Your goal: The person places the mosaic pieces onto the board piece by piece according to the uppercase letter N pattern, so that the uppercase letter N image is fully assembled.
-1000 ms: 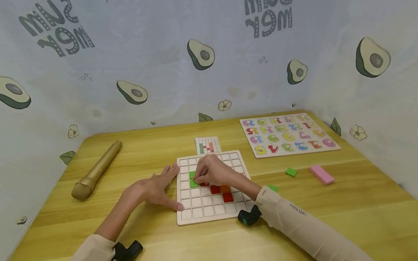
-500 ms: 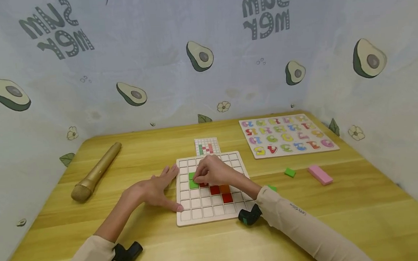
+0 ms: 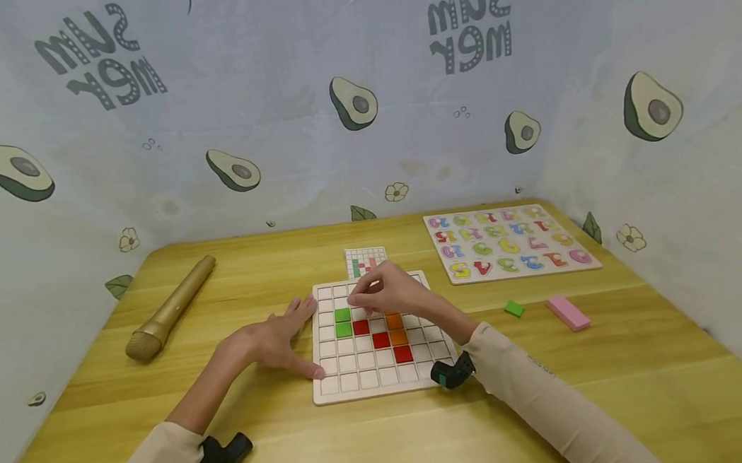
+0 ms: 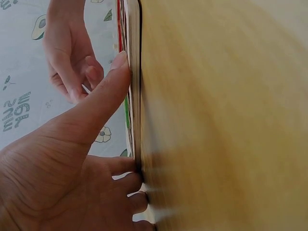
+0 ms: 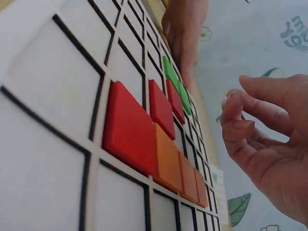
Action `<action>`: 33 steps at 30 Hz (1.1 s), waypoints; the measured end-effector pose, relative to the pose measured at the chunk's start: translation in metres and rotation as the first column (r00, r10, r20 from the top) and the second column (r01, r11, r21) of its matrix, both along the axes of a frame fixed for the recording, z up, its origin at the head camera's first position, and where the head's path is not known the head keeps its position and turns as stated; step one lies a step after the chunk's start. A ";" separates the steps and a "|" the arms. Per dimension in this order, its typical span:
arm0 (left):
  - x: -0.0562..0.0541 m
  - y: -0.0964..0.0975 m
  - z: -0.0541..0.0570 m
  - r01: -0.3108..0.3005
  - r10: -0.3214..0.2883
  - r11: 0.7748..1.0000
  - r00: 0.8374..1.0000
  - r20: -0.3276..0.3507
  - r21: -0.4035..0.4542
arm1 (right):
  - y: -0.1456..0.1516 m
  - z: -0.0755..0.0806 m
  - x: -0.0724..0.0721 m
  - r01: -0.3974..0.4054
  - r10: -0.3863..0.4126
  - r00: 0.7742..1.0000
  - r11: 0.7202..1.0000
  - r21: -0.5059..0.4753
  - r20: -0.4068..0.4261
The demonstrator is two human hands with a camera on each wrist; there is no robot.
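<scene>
A white grid board (image 3: 350, 381) lies mid-table, with green tiles (image 3: 342, 322), red tiles (image 3: 381, 340) and orange tiles (image 3: 396, 329) set in its squares. My left hand (image 3: 269, 344) rests along its left side. The left wrist view shows the left thumb (image 4: 108, 89) against the board's edge, with the other fingertips touching lower down. Over the board's far part hovers my right hand (image 3: 390, 290). Its fingers are loosely bent and apart from the tiles, as the right wrist view (image 5: 269, 130) shows, and nothing is between them.
A small printed grid card (image 3: 365, 260) lies behind the board. On the right are a loose green tile (image 3: 514, 308), a pink block (image 3: 568, 313) and a number puzzle board (image 3: 512, 243). A gold microphone (image 3: 171, 307) lies at left.
My right hand has let go of the green tile and risen off it, moving slightly right and away from me. The left hand keeps its place on the board.
</scene>
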State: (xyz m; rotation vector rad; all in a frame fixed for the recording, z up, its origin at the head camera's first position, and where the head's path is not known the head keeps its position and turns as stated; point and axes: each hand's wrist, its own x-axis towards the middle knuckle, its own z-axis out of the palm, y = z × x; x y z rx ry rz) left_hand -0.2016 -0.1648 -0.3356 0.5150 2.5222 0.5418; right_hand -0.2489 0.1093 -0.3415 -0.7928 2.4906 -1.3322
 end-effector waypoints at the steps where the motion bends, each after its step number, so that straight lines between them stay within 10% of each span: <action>1: -0.001 0.000 0.000 0.002 -0.002 1.000 1.000 0.002 0.002 | 0.004 0.002 -0.001 -0.014 0.015 1.000 1.000 -0.014 0.015; 11: -0.002 -0.002 0.004 0.004 -0.005 1.000 1.000 0.003 0.011 | 0.065 0.012 -0.010 -0.151 0.154 0.986 0.987 0.044 -0.069; 33: 0.000 -0.002 0.001 0.015 -0.015 1.000 1.000 0.010 0.015 | 0.200 -0.015 0.027 0.001 0.005 0.965 1.000 0.024 -0.261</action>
